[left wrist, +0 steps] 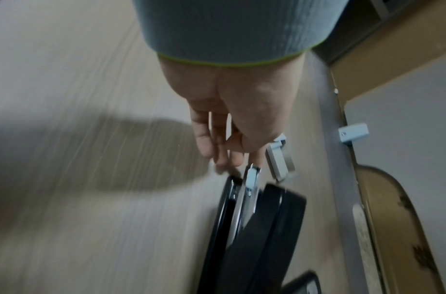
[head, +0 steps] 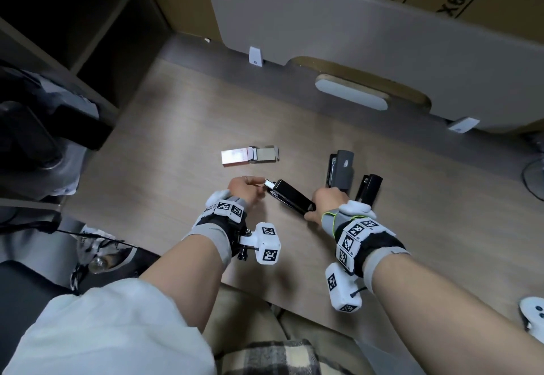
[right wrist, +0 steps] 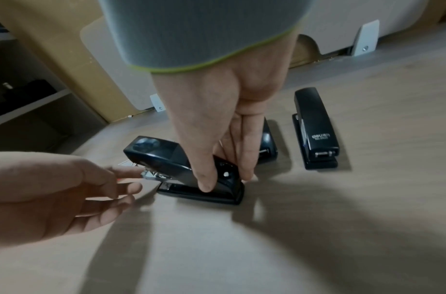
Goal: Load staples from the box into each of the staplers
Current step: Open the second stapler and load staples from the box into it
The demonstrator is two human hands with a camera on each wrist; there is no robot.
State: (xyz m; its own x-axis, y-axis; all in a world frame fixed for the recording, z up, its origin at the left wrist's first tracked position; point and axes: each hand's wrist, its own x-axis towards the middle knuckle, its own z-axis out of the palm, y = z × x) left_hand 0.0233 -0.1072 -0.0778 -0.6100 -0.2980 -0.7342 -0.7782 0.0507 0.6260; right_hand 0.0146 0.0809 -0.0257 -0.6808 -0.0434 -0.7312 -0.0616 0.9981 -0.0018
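So the right hand (right wrist: 224,127) is clamped around the back end of the black stapler (head: 290,196) in the middle of the desk (head: 164,127), thumb on one side and fingers on the other, pinning it flat. The left hand (head: 245,189) is up at the front, fingertips pinched on the little silver magazine tray (left wrist: 252,179) poking out of the nose. I can't tell if there's a strip of staples actually between those fingers or just the tray itself; the wrist views are too blurry there. The staple box (head: 250,155) sits slid open just behind the left hand, and the other two staplers, the grey-topped one (head: 341,170) and the slim black one (head: 369,187), are parked off to the right, apart from each other. Biggest risk I see is the tray going in crooked: if the left hand pushes at an angle, the strip could buckle or jam in the channel. Also that right-hand grip sits far back, so a hard shove at the front might make the stapler pivot or skid toward the grey-topped one.
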